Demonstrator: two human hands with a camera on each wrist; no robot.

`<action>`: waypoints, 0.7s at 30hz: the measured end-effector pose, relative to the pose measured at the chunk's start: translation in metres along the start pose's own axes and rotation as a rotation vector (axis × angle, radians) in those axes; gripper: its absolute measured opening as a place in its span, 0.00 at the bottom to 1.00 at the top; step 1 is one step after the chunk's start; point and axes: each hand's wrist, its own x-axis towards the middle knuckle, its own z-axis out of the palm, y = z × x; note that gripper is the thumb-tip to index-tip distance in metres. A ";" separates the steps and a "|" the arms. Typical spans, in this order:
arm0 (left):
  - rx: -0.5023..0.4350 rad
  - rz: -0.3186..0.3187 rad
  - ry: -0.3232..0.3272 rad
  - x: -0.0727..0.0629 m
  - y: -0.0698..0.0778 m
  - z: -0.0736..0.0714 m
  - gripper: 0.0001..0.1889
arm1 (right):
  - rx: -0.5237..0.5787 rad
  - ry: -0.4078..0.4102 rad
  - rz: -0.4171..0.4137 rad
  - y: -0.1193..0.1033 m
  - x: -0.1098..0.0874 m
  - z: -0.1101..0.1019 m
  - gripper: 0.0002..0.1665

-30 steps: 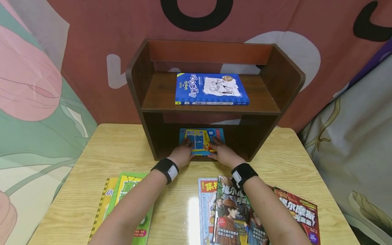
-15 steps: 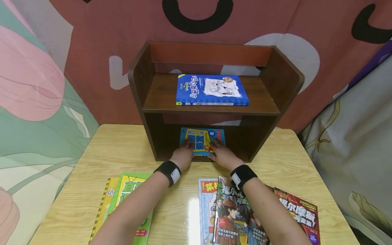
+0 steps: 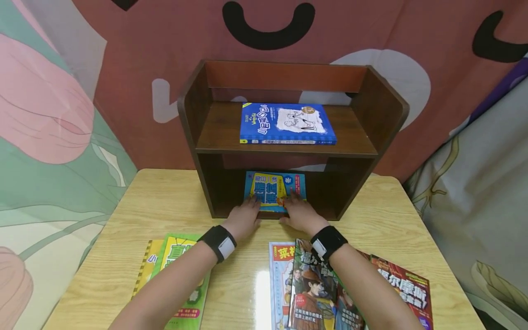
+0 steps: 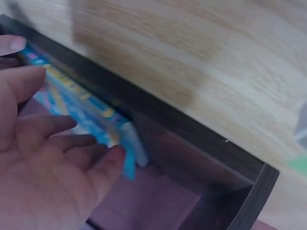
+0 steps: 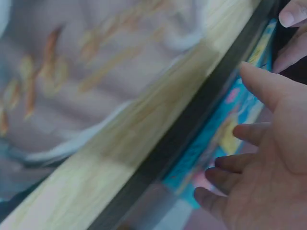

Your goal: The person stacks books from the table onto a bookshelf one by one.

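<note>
A blue and yellow book (image 3: 270, 183) lies flat on the lower shelf of the brown bookshelf (image 3: 288, 151), close to the shelf's front edge. My left hand (image 3: 242, 218) is at its front left corner, fingers loosely extended. Over the front right part of the cover are the fingers of my right hand (image 3: 304, 214), its thumb low near the front edge. In the left wrist view, the same book (image 4: 79, 103) shows its end past relaxed fingers. From the right wrist, the fingers spread beside the book (image 5: 211, 139) without curling round it.
A thick blue book (image 3: 288, 123) lies on the upper shelf. Green and yellow books (image 3: 187, 293) are at the table's front left. Several overlapping comic books (image 3: 311, 293) lie at front right, partly under my right forearm. A patterned cloth hangs behind the shelf.
My left hand has drawn back slightly off the book's cover, while the right stays near its right side. The head view has shifted a little; the book stays on the lower shelf.
</note>
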 end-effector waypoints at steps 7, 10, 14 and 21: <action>-0.010 0.021 -0.169 -0.033 0.012 -0.023 0.34 | -0.054 -0.066 -0.043 -0.037 -0.022 -0.007 0.47; 0.018 0.043 -0.175 -0.051 0.013 -0.030 0.33 | -0.070 -0.112 -0.089 -0.055 -0.035 -0.010 0.47; -0.003 0.031 -0.165 -0.079 0.014 -0.039 0.32 | -0.059 -0.150 -0.147 -0.078 -0.054 -0.010 0.46; -0.068 0.002 -0.146 -0.131 0.011 -0.046 0.32 | -0.086 -0.175 -0.210 -0.109 -0.078 -0.003 0.46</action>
